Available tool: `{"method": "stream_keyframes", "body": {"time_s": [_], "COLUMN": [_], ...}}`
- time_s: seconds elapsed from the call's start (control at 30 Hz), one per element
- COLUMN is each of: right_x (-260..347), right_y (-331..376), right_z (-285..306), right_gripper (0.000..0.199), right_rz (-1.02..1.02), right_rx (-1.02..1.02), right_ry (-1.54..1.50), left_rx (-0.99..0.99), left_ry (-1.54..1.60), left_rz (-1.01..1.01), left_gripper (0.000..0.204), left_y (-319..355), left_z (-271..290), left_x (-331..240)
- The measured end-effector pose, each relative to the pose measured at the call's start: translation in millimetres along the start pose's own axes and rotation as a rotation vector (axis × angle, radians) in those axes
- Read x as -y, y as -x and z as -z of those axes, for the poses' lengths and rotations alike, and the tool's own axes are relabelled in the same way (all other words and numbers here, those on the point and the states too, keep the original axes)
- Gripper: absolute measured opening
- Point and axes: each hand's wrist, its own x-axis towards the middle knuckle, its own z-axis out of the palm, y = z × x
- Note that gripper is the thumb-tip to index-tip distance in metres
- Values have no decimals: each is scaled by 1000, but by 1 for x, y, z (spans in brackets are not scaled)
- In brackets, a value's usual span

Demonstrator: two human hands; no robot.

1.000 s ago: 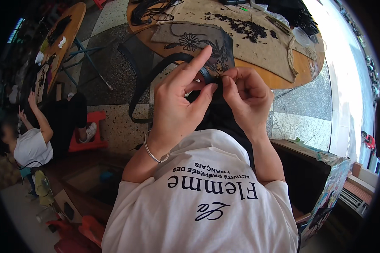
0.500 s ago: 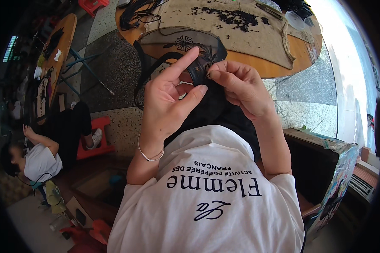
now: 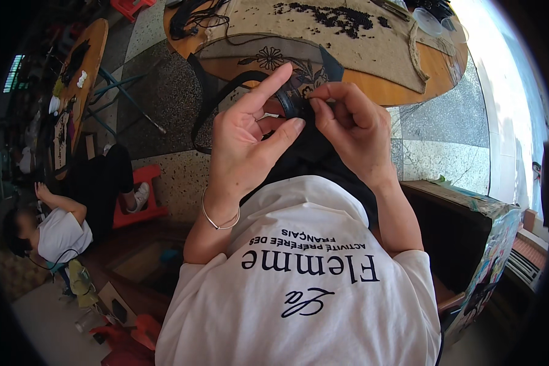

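My left hand [image 3: 244, 152], with a thin bracelet at the wrist, holds a black fabric piece [image 3: 311, 155] in front of my chest, its forefinger stretched up. My right hand [image 3: 354, 131] pinches the top edge of the same piece with thumb and fingertips, close against the left fingers. What sits between the right fingertips is too small to tell. A black strap [image 3: 216, 100] loops from the piece down to the left. Both hands hover just before the near edge of a round wooden table [image 3: 402, 91].
On the table lie a beige cloth [image 3: 372, 49], a scatter of small black beads [image 3: 335, 15], black cords [image 3: 189, 18] and clear plastic cups [image 3: 430, 21]. Another person [image 3: 55, 232] sits low at the left by a red stool [image 3: 143, 195]. A dark box [image 3: 470, 244] stands at my right.
Both hands have come lower and nearer in the picture while staying on the black piece. The right fingertips have shifted along its top edge; the left forefinger stays raised.
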Motion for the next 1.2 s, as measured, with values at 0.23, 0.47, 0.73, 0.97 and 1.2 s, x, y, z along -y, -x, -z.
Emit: {"method": "stream_keyframes", "body": {"time_s": [0.23, 0.47, 0.73, 0.97, 1.2], "right_x": [1, 3, -4, 2, 11], "right_y": [-1, 0, 1, 4, 8], "right_z": [-2, -3, -3, 4, 5], "right_gripper": [11, 10, 9, 10, 11], "right_rz": [4, -28, -101, 13, -33], "right_rx": [-24, 15, 33, -7, -117], "right_ry": [-75, -112, -215, -62, 61], "left_rx": [-16, -74, -47, -81, -95], "left_ry": [-3, 165, 177, 51, -157], "left_rz": [-15, 46, 53, -86, -231], "left_gripper": [54, 50, 51, 57, 61], "left_y": [2, -5, -1, 3, 7], "left_z": [-5, 0, -1, -10, -19], "left_x": [1, 6, 3, 1, 4]}}
